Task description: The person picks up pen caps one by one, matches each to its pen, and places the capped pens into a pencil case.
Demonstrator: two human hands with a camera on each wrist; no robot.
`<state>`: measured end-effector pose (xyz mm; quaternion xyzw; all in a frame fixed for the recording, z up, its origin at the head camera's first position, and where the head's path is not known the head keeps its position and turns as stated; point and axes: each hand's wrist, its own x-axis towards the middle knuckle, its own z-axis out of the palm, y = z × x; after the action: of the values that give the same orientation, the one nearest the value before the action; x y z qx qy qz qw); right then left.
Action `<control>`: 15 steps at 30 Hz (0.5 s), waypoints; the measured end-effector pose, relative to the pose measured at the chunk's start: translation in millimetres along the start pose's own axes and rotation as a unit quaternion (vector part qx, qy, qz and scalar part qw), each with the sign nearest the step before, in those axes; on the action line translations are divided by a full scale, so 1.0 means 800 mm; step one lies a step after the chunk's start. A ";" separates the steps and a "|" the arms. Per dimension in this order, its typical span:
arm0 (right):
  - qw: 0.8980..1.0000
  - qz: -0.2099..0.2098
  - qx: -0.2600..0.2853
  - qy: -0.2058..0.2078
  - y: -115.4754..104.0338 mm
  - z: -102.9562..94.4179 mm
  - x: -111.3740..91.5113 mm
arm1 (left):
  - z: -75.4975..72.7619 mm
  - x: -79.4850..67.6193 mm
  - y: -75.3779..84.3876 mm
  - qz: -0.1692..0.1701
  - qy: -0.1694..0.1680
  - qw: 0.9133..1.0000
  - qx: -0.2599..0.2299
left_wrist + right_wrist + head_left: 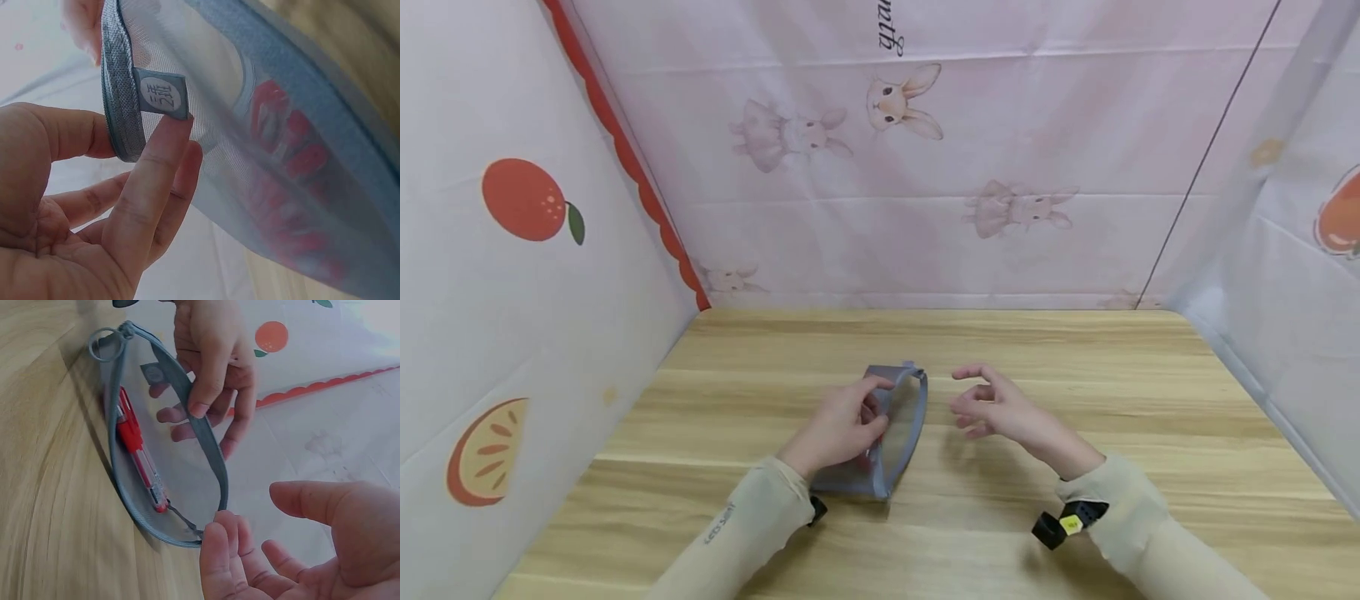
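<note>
A blue-grey mesh zip pouch (848,482) stands on the wooden table with its mouth spread wide, facing right. My left hand (841,423) pinches the near zip edge between thumb and fingers, beside a small grey fabric tag (164,94). Inside the pouch lies a red pen (140,456) with a clear barrel; through the mesh in the left wrist view, red shapes (303,144) show blurred. Just right of the mouth, my right hand (1000,408) hangs above the table, fingers loosely bent and holding nothing. In the right wrist view its fingertips come close to the pouch's end; contact cannot be told.
The wooden tabletop (1045,333) runs back to a pink curtain (865,242) printed with rabbits. White fruit-print cloth (587,333) stands along the left side, and similar cloth (1285,333) along the right. A ring (106,347) hangs at one end of the zip.
</note>
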<state>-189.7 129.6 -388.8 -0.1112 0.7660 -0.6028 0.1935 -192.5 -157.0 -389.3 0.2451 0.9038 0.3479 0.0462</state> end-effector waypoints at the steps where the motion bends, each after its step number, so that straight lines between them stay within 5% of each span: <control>1: 1.000 -0.001 -0.003 0.002 0.000 -0.003 -0.003 | 0.003 0.000 0.004 0.005 -0.004 1.000 -0.005; 10: 0.999 -0.012 -0.030 0.028 0.008 -0.028 -0.024 | 0.024 0.002 0.027 0.021 -0.051 0.997 -0.050; 15: 0.994 -0.055 -0.072 0.053 0.007 -0.044 -0.036 | 0.008 -0.003 0.019 0.003 -0.022 0.998 -0.065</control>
<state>-178.9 173.9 -382.7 -0.1345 0.8095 -0.5606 0.1106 -182.6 -144.7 -384.3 0.2521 0.8770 0.4009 0.0812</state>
